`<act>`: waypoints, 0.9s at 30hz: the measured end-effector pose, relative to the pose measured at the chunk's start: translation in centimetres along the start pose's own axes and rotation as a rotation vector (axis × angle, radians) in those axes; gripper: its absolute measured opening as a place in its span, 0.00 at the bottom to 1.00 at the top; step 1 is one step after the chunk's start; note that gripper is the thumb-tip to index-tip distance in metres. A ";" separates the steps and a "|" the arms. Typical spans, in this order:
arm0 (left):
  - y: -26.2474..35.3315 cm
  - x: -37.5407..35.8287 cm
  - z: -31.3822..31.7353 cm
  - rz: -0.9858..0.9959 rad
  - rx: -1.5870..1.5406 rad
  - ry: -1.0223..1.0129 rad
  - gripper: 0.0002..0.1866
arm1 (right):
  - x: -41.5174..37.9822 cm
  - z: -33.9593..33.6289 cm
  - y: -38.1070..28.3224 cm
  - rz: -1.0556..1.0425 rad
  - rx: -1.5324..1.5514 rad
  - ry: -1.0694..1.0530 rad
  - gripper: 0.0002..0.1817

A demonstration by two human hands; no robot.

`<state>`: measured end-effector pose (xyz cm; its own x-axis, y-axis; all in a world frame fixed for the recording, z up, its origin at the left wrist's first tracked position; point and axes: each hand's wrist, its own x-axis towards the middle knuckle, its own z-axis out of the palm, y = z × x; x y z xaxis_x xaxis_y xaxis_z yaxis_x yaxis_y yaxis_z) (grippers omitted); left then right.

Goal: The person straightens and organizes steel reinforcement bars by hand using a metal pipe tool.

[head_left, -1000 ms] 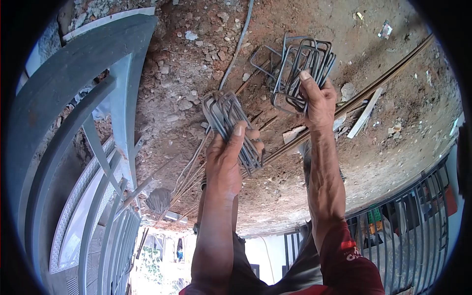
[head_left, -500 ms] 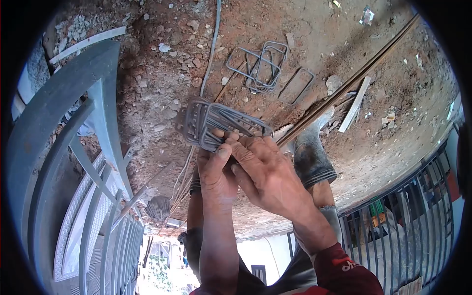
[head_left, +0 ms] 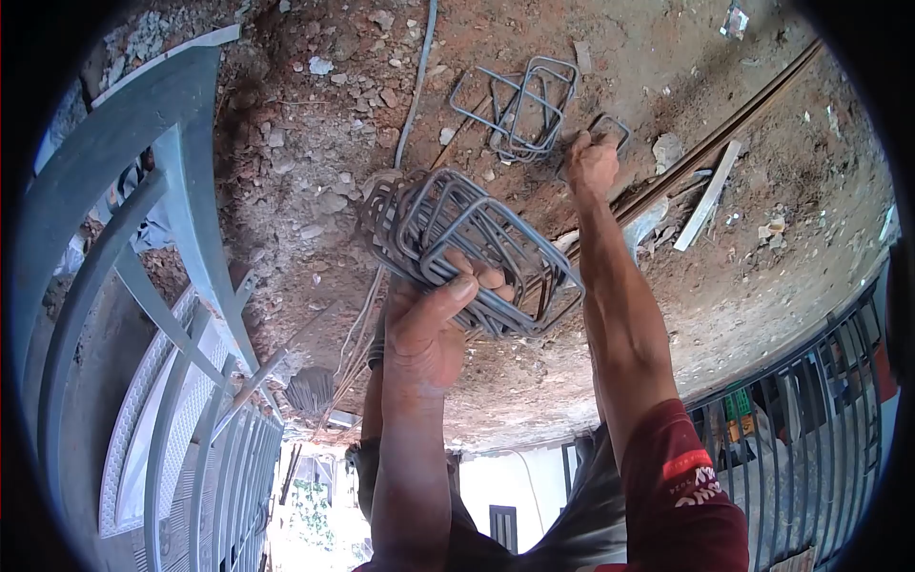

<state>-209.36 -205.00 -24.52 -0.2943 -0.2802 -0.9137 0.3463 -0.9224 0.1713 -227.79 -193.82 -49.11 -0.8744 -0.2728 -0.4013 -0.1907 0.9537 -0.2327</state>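
My left hand (head_left: pixel 438 319) is closed around a bundle of bent steel rebar stirrups (head_left: pixel 477 238), thumb on the near side and fingertips showing between the rods. The rectangular rings fan out over one another, tilted. Farther off to the right, my right hand (head_left: pixel 593 164) reaches down to the ground, its fingers curled on a single rebar stirrup (head_left: pixel 621 129) and hiding most of it. Left of that hand, a few more loose stirrups (head_left: pixel 529 110) lie crossed over each other on the dirt.
A grey metal railing (head_left: pixel 205 210) curves along the left side. Long rusty bars (head_left: pixel 734 119) run diagonally at the right, with a pale wooden strip (head_left: pixel 707 195) beside them. A grey cable (head_left: pixel 417 86) crosses the rubble-strewn ground. A barred gate (head_left: pixel 791 429) stands at lower right.
My right hand has left the bundle and moved forward and right to the single stirrup on the ground. The bundle in my left hand has turned and spread, showing more of its rings.
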 end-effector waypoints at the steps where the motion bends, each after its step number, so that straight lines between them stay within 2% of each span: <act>1: 0.1 -0.2 0.1 -0.022 0.023 0.028 0.09 | -0.2 -0.5 -0.3 -0.060 -0.008 0.042 0.17; 3: -0.2 0.2 -0.8 0.024 0.022 0.018 0.09 | -0.4 -2.2 -1.8 -0.122 -0.020 0.087 0.14; 5: -0.1 0.3 -0.8 0.070 0.041 0.019 0.09 | -1.5 -4.1 -4.3 -0.237 0.259 0.055 0.11; 6: 0.0 0.4 -0.9 0.071 0.039 0.018 0.09 | -1.7 -4.0 -4.9 -0.377 0.297 0.070 0.09; 7: 0.0 0.4 -1.0 0.068 0.041 0.069 0.09 | -2.1 -4.0 -6.1 -0.376 0.296 0.071 0.09; 9: 0.0 0.5 -1.2 0.062 0.049 0.118 0.09 | -3.4 -3.7 -8.8 -0.547 0.255 -0.110 0.12; 10: 0.2 0.5 -1.3 0.057 0.018 0.119 0.09 | -3.9 -2.8 -9.3 -0.540 0.257 -0.106 0.12; 12: 0.6 0.7 -1.2 0.057 0.001 0.112 0.09 | -4.4 -0.5 -10.0 -0.662 0.192 -0.086 0.14; 13: 0.8 0.7 -0.8 0.059 -0.006 0.147 0.09 | -4.6 0.1 -10.2 -0.654 0.201 -0.078 0.14; 15: 1.1 0.7 -0.7 0.064 -0.005 0.186 0.09 | -5.1 1.1 -10.6 -0.408 0.205 0.095 0.15; 17: 1.0 0.6 -1.2 0.070 0.000 0.117 0.08 | -4.8 1.3 -10.0 -0.367 0.188 0.104 0.13; 19: 1.1 0.4 -1.3 0.058 0.016 0.120 0.08 | -4.0 1.0 -9.5 -0.298 0.035 -0.112 0.11; 21: 1.2 0.4 -1.3 0.056 0.024 0.120 0.08 | -3.7 0.5 -9.4 -0.368 0.001 -0.069 0.09; 23: 1.2 0.3 -1.3 0.057 0.033 0.127 0.08 | -3.4 -0.4 -9.3 -0.537 -0.031 -0.002 0.08; 25: 1.2 0.2 -1.4 0.056 0.027 0.132 0.08 | -4.1 -0.7 -9.2 -0.528 -0.004 -0.075 0.07; 27: 1.2 0.4 -1.3 0.059 0.023 0.127 0.08 | -4.6 -0.2 -8.9 -0.820 -0.066 -0.125 0.07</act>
<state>-207.90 -205.84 -25.17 -0.1583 -0.2999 -0.9408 0.3383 -0.9115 0.2337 -222.17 -201.06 -45.06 -0.3911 -0.8928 -0.2233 -0.7752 0.4504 -0.4430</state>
